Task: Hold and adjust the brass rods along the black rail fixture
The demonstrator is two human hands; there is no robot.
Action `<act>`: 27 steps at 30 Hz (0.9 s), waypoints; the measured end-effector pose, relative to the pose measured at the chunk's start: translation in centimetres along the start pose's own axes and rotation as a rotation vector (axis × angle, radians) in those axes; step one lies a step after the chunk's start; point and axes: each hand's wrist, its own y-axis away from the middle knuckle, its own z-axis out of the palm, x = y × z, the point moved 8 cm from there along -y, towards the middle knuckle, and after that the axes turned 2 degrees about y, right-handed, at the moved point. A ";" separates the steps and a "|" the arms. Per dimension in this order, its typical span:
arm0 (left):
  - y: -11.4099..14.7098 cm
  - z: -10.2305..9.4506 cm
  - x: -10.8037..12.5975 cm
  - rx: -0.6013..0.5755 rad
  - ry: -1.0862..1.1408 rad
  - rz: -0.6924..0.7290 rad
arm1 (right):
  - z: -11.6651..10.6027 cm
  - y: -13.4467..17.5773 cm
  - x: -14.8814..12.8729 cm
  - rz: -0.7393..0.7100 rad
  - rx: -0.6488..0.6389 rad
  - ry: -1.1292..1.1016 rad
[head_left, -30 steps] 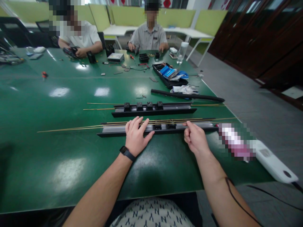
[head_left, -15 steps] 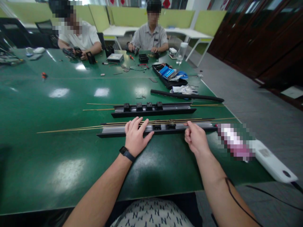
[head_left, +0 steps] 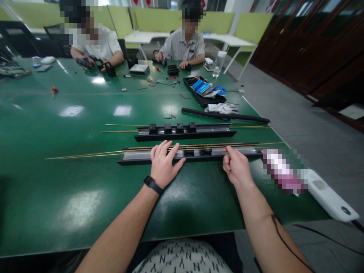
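Observation:
My left hand lies with its fingers spread across a long black channel with a pale inside, fingertips over the thin brass-coloured rods that run along it. My thumb rests by the channel's near edge. Farther right, my right hand is closed, its index fingertip at the rods and the other fingers curled; the thumb is mostly hidden. Between the hands, small black blocks sit in the channel beneath the rods. Just beyond lies a second black channel holding several black blocks, with rods sticking out at both ends.
A black strip and white gloves lie behind the channels. Farther back are a black tray, a water bottle and two seated people. A white power strip lies at the right table edge beside a blurred pink item.
Both my hands keep nearly the same place on the channel and rods; the view shifts slightly. The person at the back centre leans a little to the right.

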 end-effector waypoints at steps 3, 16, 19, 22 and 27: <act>0.0 0.0 0.0 -0.003 0.006 -0.001 | -0.5 -0.1 -0.2 -0.012 0.050 -0.002; 0.0 0.0 0.0 -0.011 0.000 -0.005 | -0.5 -0.3 0.1 -0.003 0.046 -0.026; 0.0 0.0 0.0 -0.014 -0.007 -0.004 | -0.5 -0.3 0.1 0.003 0.050 -0.035; 0.0 0.1 0.0 -0.012 -0.002 -0.004 | -0.5 -0.4 0.1 0.008 0.049 -0.040; 0.1 0.1 -0.1 -0.013 0.008 -0.010 | -0.5 -0.4 0.2 0.003 0.048 -0.036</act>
